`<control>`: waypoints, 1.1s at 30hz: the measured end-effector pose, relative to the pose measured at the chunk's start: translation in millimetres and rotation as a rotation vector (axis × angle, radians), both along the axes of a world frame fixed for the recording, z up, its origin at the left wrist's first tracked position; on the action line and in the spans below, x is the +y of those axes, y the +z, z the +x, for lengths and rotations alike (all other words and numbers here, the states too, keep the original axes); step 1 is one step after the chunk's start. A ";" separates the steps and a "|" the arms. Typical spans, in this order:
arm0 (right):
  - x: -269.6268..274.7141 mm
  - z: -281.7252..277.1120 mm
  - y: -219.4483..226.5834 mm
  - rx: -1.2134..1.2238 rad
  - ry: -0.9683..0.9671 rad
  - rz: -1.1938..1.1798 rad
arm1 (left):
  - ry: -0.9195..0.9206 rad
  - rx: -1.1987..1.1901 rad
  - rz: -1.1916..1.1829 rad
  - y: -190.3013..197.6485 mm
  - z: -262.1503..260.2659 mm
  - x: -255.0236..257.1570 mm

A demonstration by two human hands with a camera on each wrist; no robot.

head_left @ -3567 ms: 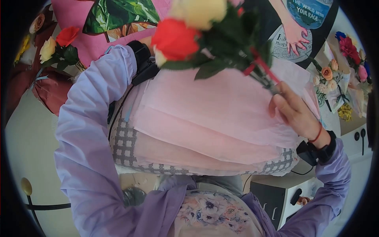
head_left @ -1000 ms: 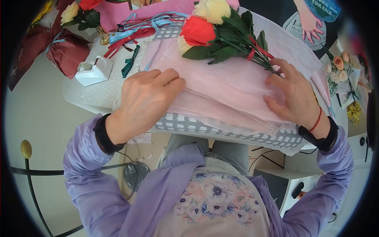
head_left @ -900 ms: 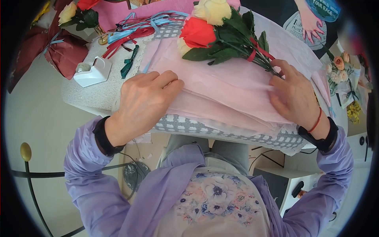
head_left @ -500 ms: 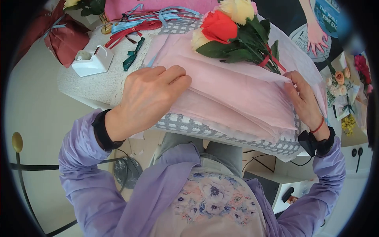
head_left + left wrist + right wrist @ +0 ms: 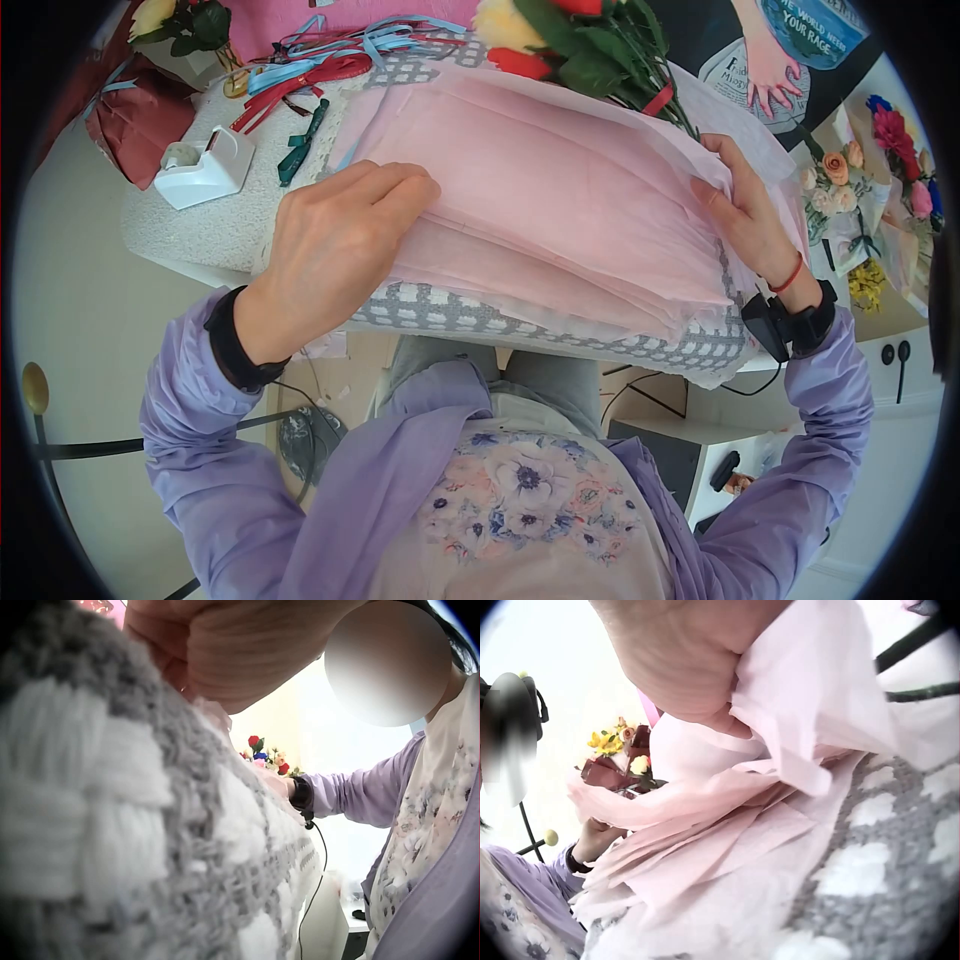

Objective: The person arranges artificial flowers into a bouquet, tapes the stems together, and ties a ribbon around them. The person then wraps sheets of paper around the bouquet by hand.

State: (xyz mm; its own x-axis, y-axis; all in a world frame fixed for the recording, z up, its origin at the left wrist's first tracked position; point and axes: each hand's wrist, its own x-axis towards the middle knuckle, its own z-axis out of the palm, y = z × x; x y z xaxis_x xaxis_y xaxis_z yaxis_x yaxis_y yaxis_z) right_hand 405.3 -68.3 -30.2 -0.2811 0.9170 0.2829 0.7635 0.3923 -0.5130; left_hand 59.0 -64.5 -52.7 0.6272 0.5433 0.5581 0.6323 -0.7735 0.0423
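In the head view, several layered sheets of pink tissue paper [image 5: 560,190] lie on the table in front of me. At their left edge, my left hand [image 5: 340,225] grips the paper with curled fingers. My right hand [image 5: 745,210] pinches the right edge between thumb and fingers; the right wrist view shows the bunched tissue paper [image 5: 780,735] under the thumb. Beyond the lifted paper edge lies a bunch of artificial roses [image 5: 600,65], red and cream with green leaves, tied with a red ribbon [image 5: 658,100]. The tops of the flowers are cut off by the frame.
A grey and white woven cloth [image 5: 450,318] covers the table's front edge. To the left stand a white tape dispenser [image 5: 207,168], a dark green bow [image 5: 303,145] and loose red and blue ribbons [image 5: 330,70]. Wrapped bouquets [image 5: 840,180] stand at the right.
My right hand has put the roses down on the paper, let go of the stems and taken the paper's right edge. My left hand has come back to the left edge. The paper is lifted.
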 end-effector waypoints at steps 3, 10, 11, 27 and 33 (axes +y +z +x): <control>-0.7 0.9 1.4 0.001 -0.023 -0.021 | -0.026 -0.005 0.081 -4.1 -2.3 2.4; -5.7 -11.1 -2.7 -0.109 -0.020 0.032 | 0.008 -0.019 -0.023 -1.6 -3.1 -0.3; -5.9 -12.3 -3.6 -0.173 -0.056 0.036 | 0.005 -0.016 -0.027 -1.7 -3.1 -0.4; -6.9 -12.1 -5.3 -0.218 -0.108 0.155 | -0.064 -0.033 0.015 -4.9 -11.1 -9.2; -9.5 -17.1 -3.9 -0.217 -0.140 0.137 | -0.107 -0.024 0.069 -5.1 -10.4 -15.7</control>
State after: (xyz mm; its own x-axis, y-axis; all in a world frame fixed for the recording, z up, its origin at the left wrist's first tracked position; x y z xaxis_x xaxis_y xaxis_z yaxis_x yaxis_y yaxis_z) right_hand 388.2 -77.8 -34.0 -0.2219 0.9087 0.3536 0.9013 0.3296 -0.2812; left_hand 48.6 -80.2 -57.8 0.6659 0.4332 0.6074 0.5452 -0.8383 0.0003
